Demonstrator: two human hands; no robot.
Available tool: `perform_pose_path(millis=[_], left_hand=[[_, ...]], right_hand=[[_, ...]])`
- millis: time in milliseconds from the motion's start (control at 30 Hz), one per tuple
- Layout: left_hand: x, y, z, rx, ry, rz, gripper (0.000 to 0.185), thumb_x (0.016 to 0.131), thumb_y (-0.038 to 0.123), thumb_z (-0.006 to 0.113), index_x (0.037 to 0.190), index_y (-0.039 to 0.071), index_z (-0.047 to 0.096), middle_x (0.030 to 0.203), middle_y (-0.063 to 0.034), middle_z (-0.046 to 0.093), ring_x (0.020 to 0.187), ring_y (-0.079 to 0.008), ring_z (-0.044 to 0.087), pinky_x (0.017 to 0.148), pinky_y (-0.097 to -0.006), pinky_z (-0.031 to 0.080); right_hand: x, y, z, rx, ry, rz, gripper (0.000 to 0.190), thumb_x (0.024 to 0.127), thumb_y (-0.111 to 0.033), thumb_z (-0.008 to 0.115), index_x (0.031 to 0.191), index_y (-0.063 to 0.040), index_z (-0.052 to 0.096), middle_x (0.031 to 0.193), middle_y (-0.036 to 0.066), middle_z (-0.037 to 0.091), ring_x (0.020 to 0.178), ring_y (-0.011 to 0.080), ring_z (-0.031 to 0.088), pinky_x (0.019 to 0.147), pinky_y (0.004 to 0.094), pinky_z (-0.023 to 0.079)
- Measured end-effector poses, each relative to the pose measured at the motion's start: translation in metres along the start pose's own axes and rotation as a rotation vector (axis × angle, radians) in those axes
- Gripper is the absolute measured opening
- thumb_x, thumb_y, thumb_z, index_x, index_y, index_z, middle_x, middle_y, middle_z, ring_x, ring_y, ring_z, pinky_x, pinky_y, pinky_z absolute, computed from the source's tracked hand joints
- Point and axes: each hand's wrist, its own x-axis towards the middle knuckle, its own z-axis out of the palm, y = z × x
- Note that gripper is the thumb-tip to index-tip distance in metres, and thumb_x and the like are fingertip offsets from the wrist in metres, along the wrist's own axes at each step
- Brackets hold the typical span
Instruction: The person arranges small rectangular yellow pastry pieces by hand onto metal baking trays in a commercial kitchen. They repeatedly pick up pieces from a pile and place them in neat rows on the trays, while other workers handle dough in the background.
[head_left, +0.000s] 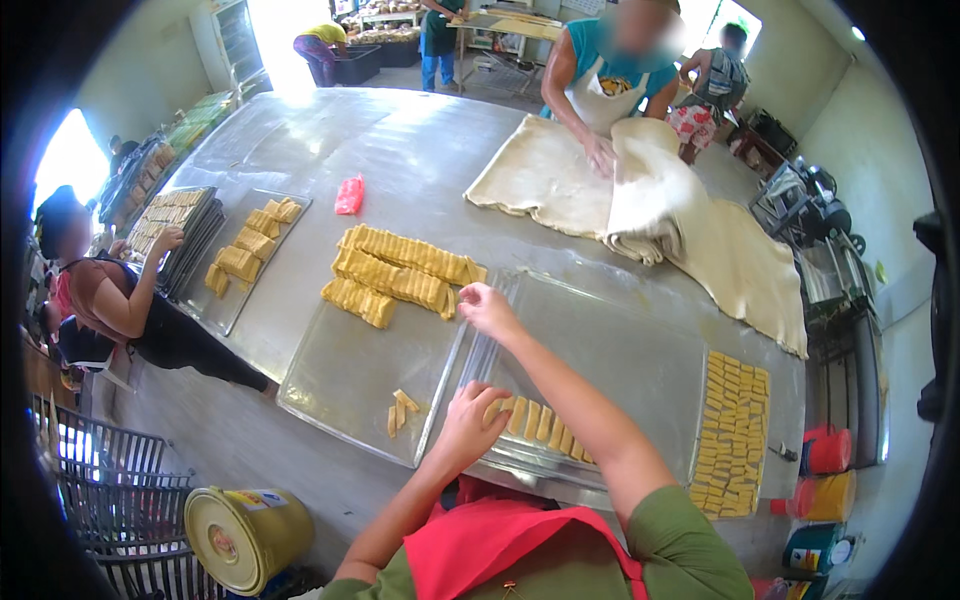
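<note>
My left hand (471, 421) is at the near-left corner of a stack of metal trays (600, 330). Its thumb and fingers are around a yellow dough strip (493, 412) at the end of a row of cut strips (544, 422). My right hand (489, 311) reaches across to the right end of the piled dough slices (390, 271), its fingertips bent close to the last slices. Whether it grips one cannot be made out. The slices lie in several rows at the far end of another tray (360, 397). A few loose strips (401, 409) lie near that tray's front edge.
Opposite, a person handles a large folded dough sheet (555, 169). At right lies a tray filled with strips (731, 435). Another person at left works beside stacked trays (169, 225). A red packet (349, 195) rests mid-table. A lidded bucket (247, 536) stands on the floor.
</note>
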Motion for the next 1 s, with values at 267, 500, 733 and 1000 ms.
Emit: perform_pose_path(millis=[267, 500, 733, 1000], left_hand=[[-0.045, -0.048, -0.055, 0.053, 0.205, -0.190, 0.027, 0.080, 0.013, 0.068, 0.106, 0.007, 0.064, 0.101, -0.0128, 0.058, 0.093, -0.0262, 0.054, 0.083, -0.0356, 0.046], [-0.056, -0.067, -0.072, -0.018, 0.264, -0.284, 0.026, 0.079, 0.012, 0.068, 0.105, 0.006, 0.065, 0.098, -0.0132, 0.057, 0.086, -0.0257, 0.057, 0.079, -0.0360, 0.048], [-0.010, -0.070, -0.079, -0.158, 0.348, -0.187, 0.031, 0.084, 0.012, 0.067, 0.113, 0.003, 0.062, 0.106, -0.0151, 0.060, 0.091, -0.0254, 0.061, 0.081, -0.0331, 0.050], [0.039, -0.015, -0.046, -0.989, -0.110, -0.309, 0.046, 0.087, 0.013, 0.067, 0.127, -0.004, 0.051, 0.112, -0.0123, 0.064, 0.099, -0.0160, 0.062, 0.084, -0.0280, 0.050]], right_hand=[[0.090, 0.017, 0.047, -0.529, -0.132, 0.256, 0.036, 0.062, -0.017, 0.070, 0.089, 0.007, 0.067, 0.091, 0.028, 0.066, 0.086, 0.0360, 0.067, 0.077, 0.0376, 0.055], [0.074, 0.022, 0.060, -0.404, 0.068, 0.191, 0.041, 0.058, -0.015, 0.075, 0.092, 0.002, 0.058, 0.091, 0.023, 0.065, 0.087, 0.0373, 0.064, 0.079, 0.0417, 0.053], [0.017, -0.024, 0.023, 0.034, -0.101, -0.089, 0.037, 0.068, -0.012, 0.077, 0.096, -0.006, 0.053, 0.081, 0.005, 0.061, 0.075, 0.0141, 0.060, 0.067, 0.0289, 0.049], [-0.131, -0.071, -0.076, 0.612, -0.376, -0.019, 0.036, 0.079, -0.003, 0.072, 0.108, -0.008, 0.051, 0.092, 0.002, 0.059, 0.085, 0.0097, 0.058, 0.073, 0.0240, 0.048]])
